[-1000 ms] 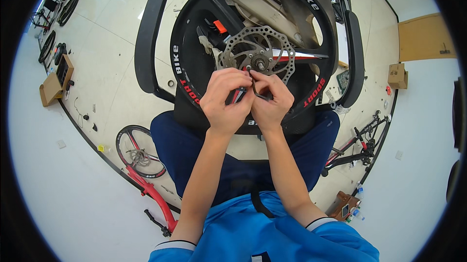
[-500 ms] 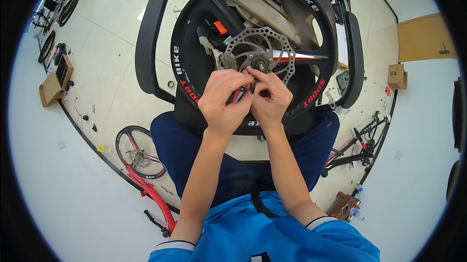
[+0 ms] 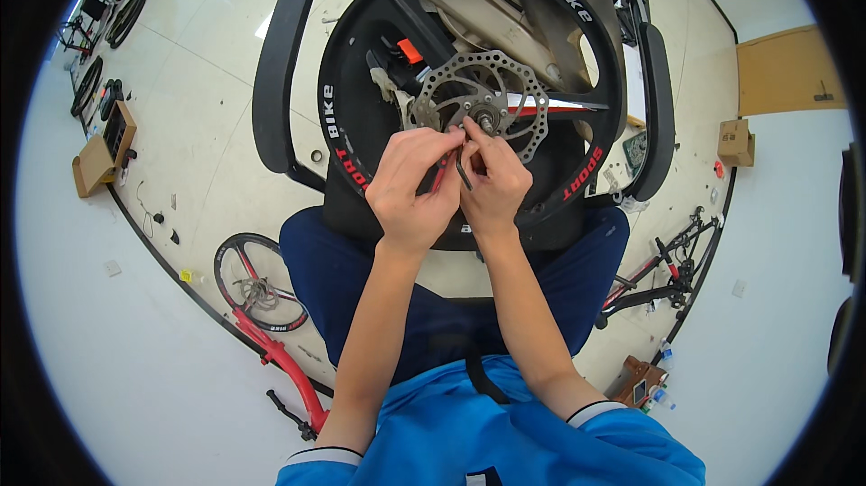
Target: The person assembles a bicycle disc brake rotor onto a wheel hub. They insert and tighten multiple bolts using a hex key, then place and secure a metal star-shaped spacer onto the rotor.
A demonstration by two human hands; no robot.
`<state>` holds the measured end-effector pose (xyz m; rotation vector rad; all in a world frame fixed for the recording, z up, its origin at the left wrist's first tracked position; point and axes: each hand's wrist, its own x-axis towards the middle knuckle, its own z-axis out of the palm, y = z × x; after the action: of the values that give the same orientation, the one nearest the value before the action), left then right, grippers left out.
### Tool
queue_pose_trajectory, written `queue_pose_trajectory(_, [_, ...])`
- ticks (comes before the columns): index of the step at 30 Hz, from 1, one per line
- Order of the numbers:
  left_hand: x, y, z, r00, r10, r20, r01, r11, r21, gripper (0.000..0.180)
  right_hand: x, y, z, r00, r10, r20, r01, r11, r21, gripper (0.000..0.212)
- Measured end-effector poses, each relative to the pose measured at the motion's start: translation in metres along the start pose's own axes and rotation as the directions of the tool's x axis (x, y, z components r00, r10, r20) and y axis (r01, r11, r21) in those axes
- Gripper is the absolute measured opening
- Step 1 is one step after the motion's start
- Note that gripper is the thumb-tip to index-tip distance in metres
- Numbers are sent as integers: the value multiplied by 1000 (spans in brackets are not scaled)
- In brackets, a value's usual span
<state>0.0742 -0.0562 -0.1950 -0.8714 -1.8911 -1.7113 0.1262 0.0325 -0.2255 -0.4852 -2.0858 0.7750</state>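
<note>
A black bicycle wheel [image 3: 332,62] with wide spokes lies flat over my lap, its drilled disc brake rotor [image 3: 538,129] facing up around the hub axle [image 3: 485,120]. At the rotor's near inner edge, the fingertips of both hands meet. My left hand [image 3: 410,181] is closed in a pinch there; what its fingertips hold is hidden. A thin dark bent rod, looking like a hex key [image 3: 465,170], sticks out between the hands and lies against the curled fingers of my right hand [image 3: 498,181], which is closed around it. Its tip is hidden by the fingers.
Chair armrests [image 3: 287,62] flank the wheel. Under the wheel lie a black tray with an orange-ended item [image 3: 409,51] and pale frame parts [image 3: 514,44]. On the floor are a red bicycle frame [image 3: 287,369], a black frame [image 3: 672,274] and cardboard boxes [image 3: 737,143].
My right hand has shifted slightly left and its fingers have turned. More of the bent rod now shows between the hands. My left hand stays nearly in place, as does the wheel.
</note>
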Motion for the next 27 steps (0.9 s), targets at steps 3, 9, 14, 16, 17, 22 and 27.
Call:
queue_pose_trajectory(3, [1,-1,-3,1000,6,22,-7,1000,26,28,0,-1,1,1000,-7,4,7,1000,-5,28])
queue_pose_trajectory(9, [0,14,-15,998,-55,11,55,998,-13,19,5,-14,-16,992,-67,111,65,998,20,24])
queue_pose_trajectory(14, [-10,38,-26,936,-353,-1,334,887,-318,8,-17,-11,-86,953,-100,286,109,994,-17,21])
queue_pose_trajectory(16, [-5,50,-27,839,-542,-47,467,762,-448,4,-27,11,-110,962,24,272,5,994,-107,18])
queue_pose_trajectory(17, [-1,52,-26,821,-567,-67,506,777,-375,7,-28,28,-115,966,64,252,-30,990,-137,16])
queue_pose_trajectory(22, [12,41,9,843,-538,9,496,772,-399,10,-2,81,-98,863,-3,505,205,916,-345,11])
queue_pose_trajectory(27, [8,24,34,912,-408,32,398,866,-302,13,-6,100,-69,714,125,688,273,856,-439,15])
